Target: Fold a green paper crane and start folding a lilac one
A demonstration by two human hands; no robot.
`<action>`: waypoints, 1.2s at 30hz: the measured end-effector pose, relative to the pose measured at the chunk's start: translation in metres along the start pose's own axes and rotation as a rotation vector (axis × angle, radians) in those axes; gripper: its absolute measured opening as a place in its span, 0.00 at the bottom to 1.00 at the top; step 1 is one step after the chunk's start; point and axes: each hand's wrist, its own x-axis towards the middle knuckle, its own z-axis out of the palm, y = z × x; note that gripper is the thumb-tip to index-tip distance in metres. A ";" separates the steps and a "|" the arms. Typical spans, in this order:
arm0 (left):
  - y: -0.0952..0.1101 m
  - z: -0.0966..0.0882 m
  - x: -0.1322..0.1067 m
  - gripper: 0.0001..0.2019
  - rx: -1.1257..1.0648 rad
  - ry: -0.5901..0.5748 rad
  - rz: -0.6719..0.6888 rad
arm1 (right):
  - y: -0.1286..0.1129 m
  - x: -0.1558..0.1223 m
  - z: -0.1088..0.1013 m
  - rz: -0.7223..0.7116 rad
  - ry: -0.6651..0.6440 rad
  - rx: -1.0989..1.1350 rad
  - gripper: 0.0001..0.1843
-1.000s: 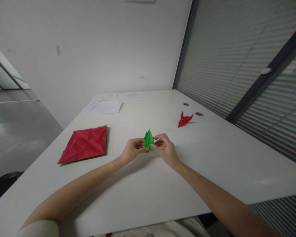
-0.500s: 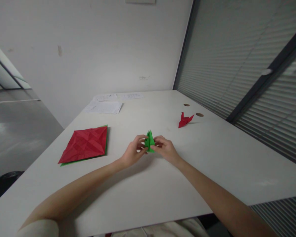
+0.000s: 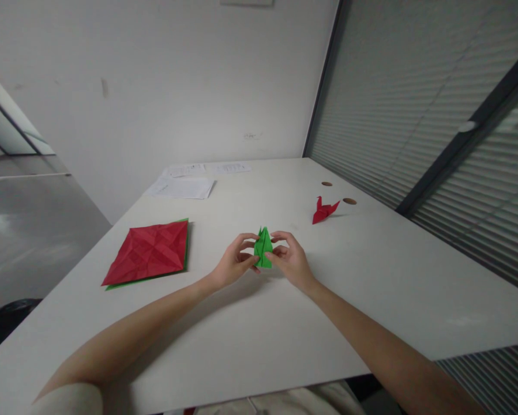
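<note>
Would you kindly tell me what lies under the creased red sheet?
Green paper shows under the creased red sheet, as thin strips along its right and near edges. The rest is covered, so the number of layers cannot be told.

The folded green origami (image 3: 263, 249) is matt paper with sharp creases; the red origami crane (image 3: 323, 211) looks the same. The red sheet (image 3: 149, 253) is paper, rough with creases, over a green paper sheet (image 3: 117, 286). The white tabletop (image 3: 241, 328) is smooth with a faint sheen, the wall (image 3: 198, 86) matt and scuffed, the grey floor (image 3: 21, 213) glossy, the black bag (image 3: 6, 323) shiny plastic, the pale sleeve (image 3: 72, 400) matt cloth.
</note>
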 end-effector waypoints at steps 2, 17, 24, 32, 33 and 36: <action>0.001 0.001 0.000 0.26 0.009 -0.005 -0.012 | 0.000 0.000 0.000 -0.054 -0.017 -0.052 0.20; -0.003 -0.003 0.002 0.32 0.054 0.009 -0.037 | -0.001 0.003 0.000 -0.019 -0.025 -0.014 0.25; -0.007 -0.004 0.002 0.30 0.065 0.025 -0.024 | -0.001 0.005 -0.001 0.036 0.002 0.005 0.18; -0.014 -0.008 0.004 0.26 0.019 0.048 -0.030 | 0.007 0.007 -0.002 0.163 -0.001 -0.010 0.16; -0.015 -0.009 0.004 0.24 0.016 0.055 -0.026 | 0.008 0.007 -0.002 0.180 -0.012 -0.010 0.16; -0.017 -0.009 0.005 0.18 0.006 0.071 -0.028 | 0.010 0.006 -0.002 0.189 -0.031 0.020 0.16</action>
